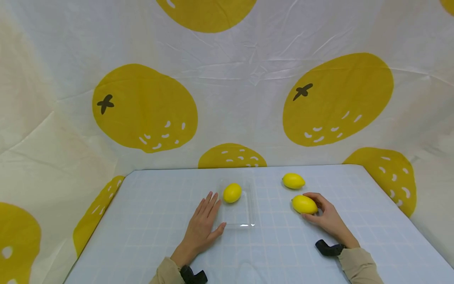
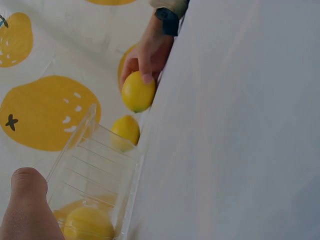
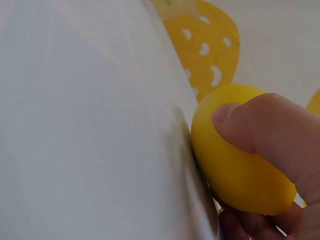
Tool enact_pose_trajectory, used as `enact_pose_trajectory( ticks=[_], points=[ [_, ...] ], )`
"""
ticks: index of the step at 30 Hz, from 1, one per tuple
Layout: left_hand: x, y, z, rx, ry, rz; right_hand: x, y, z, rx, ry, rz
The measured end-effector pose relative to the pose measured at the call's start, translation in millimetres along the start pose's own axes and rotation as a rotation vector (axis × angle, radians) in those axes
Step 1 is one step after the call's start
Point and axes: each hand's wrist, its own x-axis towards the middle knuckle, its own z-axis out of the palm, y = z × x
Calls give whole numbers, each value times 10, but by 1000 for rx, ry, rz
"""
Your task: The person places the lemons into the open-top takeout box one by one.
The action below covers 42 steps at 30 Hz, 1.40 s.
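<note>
A yellow lemon (image 1: 304,204) is gripped by my right hand (image 1: 328,217), thumb on its near side and fingers round the far side. In the right wrist view the thumb presses on this lemon (image 3: 245,165), close by the tabletop. Just behind it lies a second lemon (image 1: 293,181). A clear plastic tray (image 1: 244,215) stands mid-table with a third lemon (image 1: 232,193) in its far part. My left hand (image 1: 203,225) lies at the tray's left side, fingers straight and pointing away, fingertips right at the wall. The left wrist view shows the tray's ribbed wall (image 2: 95,165) beyond the thumb.
A pale checked cloth (image 1: 149,213) covers the table. Behind it hangs a white curtain (image 1: 241,98) printed with large yellow fruits, which also runs down both sides. Black bands (image 1: 329,248) sit on both wrists, below beige sleeves.
</note>
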Motion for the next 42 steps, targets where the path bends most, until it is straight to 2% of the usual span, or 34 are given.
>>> enact_pose_trajectory(
  ticks=[9,20,25,30,39,42],
  points=[
    [4,7,-21,6,-15,-14,2,-90,7,-18,-12,33],
    [-2,10,-22,-9,7,-11,10,-68,6,47,-19,56],
    [2,19,-22,-21,3,-4,41,-153,6,63,-5,-13],
    [2,10,-3,-18,14,5,146,-320,40,137,-1,-105],
    [-5,0,1,-4,46,30,404,-707,215,233,-17,-190],
    [-2,-4,1,-2,54,42,481,-851,286,241,-14,-193]
  ],
)
